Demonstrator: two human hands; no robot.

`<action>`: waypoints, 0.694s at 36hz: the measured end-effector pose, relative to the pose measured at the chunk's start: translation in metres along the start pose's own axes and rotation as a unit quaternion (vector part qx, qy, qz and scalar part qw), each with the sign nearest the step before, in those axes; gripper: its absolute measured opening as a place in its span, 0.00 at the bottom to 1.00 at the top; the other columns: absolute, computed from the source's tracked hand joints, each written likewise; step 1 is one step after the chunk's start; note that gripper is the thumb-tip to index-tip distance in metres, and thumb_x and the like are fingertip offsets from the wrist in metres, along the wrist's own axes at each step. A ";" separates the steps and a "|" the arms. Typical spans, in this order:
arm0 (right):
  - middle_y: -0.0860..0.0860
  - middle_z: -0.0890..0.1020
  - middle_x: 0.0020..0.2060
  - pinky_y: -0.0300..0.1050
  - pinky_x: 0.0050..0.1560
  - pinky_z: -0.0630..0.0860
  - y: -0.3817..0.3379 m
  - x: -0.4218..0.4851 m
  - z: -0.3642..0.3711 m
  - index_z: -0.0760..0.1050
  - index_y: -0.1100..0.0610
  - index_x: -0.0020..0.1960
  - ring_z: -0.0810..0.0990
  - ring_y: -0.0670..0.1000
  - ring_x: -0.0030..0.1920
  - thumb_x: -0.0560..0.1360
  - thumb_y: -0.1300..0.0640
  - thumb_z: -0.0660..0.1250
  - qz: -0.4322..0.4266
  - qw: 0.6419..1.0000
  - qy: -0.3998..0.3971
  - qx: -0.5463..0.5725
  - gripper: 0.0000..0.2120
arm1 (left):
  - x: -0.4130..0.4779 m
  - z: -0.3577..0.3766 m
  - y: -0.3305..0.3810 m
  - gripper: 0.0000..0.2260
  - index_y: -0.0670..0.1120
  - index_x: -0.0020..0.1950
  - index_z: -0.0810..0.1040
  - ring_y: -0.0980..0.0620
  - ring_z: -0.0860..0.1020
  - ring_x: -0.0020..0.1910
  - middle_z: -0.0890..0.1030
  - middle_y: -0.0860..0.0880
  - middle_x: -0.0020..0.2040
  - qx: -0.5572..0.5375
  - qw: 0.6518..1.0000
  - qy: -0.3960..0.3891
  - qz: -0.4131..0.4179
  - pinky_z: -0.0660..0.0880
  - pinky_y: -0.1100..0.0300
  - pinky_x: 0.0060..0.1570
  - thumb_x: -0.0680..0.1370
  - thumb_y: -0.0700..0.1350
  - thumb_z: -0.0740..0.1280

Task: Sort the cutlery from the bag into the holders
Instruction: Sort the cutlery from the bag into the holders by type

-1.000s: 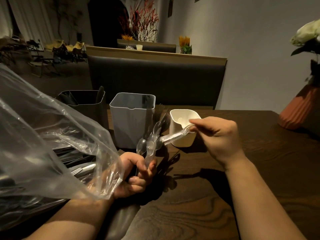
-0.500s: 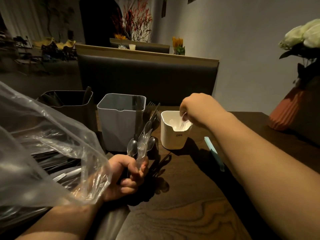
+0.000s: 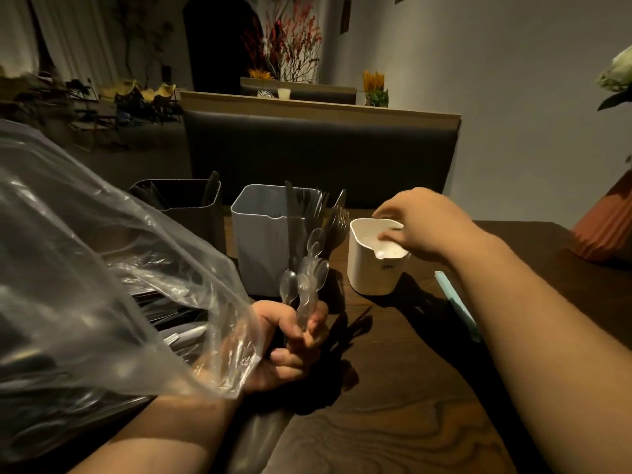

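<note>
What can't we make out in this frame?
Head view only.
Inside of the white holder: hidden by its wall and the right hand; whether that hand holds anything is unclear.
Contents of the bag: smeared by crinkled plastic, cut by the left edge.
Inside of the dark holder: too dim.
Handles of the clear spoons: buried in the left hand.

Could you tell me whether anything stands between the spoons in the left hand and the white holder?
Only the right hand, whose fingers dip into the white holder; the gap from the spoons looks free.
</note>
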State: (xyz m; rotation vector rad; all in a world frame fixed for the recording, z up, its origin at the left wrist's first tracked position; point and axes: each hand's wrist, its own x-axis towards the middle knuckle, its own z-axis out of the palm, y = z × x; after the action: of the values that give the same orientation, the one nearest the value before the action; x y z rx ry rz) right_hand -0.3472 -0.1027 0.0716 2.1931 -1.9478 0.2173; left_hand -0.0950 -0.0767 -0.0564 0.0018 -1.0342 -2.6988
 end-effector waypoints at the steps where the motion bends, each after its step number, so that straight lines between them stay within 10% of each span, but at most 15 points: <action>1: 0.48 0.81 0.60 0.50 0.60 0.77 -0.001 -0.009 -0.002 0.77 0.47 0.66 0.77 0.51 0.62 0.78 0.49 0.70 0.000 0.996 0.062 0.068 0.17 | 0.000 0.000 0.000 0.07 0.42 0.48 0.74 0.55 0.67 0.26 0.74 0.48 0.35 -0.002 1.000 -0.003 0.000 0.66 0.64 0.28 0.71 0.36 0.63; 5: 0.41 0.78 0.54 0.42 0.51 0.78 -0.026 -0.056 0.001 0.76 0.43 0.62 0.78 0.43 0.53 0.75 0.58 0.72 -0.068 0.925 0.114 0.356 0.18 | 0.002 0.003 -0.001 0.07 0.42 0.47 0.75 0.55 0.63 0.26 0.64 0.48 0.34 0.003 1.000 -0.006 -0.010 0.64 0.64 0.27 0.70 0.36 0.63; 11: 0.37 0.72 0.61 0.31 0.61 0.70 -0.046 -0.080 0.023 0.61 0.34 0.74 0.70 0.36 0.64 0.71 0.53 0.76 -0.093 0.900 -0.010 0.425 0.39 | 0.006 0.003 -0.006 0.08 0.42 0.44 0.76 0.55 0.62 0.22 0.63 0.47 0.32 0.013 0.998 0.048 -0.047 0.64 0.66 0.21 0.66 0.36 0.68; 25: 0.51 0.84 0.48 0.44 0.46 0.83 -0.063 -0.090 0.043 0.80 0.56 0.54 0.84 0.49 0.52 0.70 0.72 0.73 -0.016 0.732 0.048 0.679 0.17 | 0.006 0.015 -0.010 0.10 0.42 0.46 0.77 0.57 0.67 0.21 0.68 0.48 0.33 0.067 0.989 0.130 -0.006 0.60 0.66 0.20 0.68 0.37 0.75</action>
State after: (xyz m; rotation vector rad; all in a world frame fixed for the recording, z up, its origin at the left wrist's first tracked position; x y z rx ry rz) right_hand -0.2965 -0.0196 0.0052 2.6675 -1.7963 2.3114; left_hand -0.1042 -0.0615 -0.0514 0.3746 -1.1317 -2.5459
